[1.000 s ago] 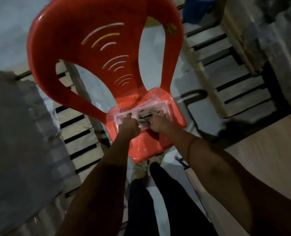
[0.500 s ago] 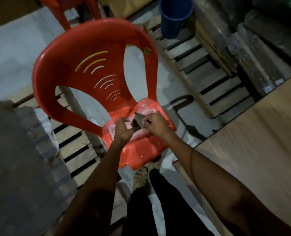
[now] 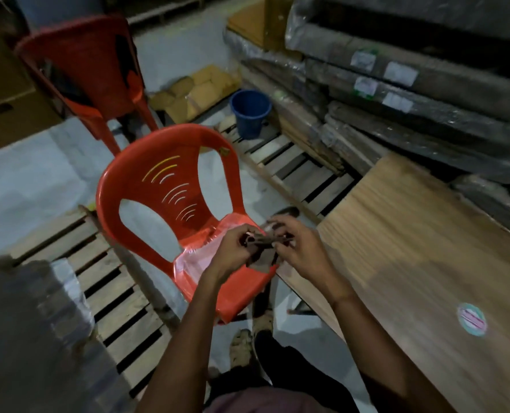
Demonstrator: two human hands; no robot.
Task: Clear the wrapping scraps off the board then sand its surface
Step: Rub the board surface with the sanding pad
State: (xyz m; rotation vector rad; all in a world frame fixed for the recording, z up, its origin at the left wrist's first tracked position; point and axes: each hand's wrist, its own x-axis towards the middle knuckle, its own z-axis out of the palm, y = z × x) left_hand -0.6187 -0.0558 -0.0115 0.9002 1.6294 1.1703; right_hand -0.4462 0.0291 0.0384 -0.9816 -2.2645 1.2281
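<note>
Gripping one dark sandpaper sheet above the red chair, left hand and right hand pinch it — fingers clamped. Board lies just right.

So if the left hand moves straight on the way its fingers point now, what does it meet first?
Most likely the right hand: the left hand points toward it across the dark sheet both hold. Depth is unclear.

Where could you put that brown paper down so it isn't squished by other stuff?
The wooden board is mostly bare between its round sticker and the wrapped stacks. The red chair seat holds clear plastic packaging. Both hands, left hand and right hand, crowd its front edge.
</note>
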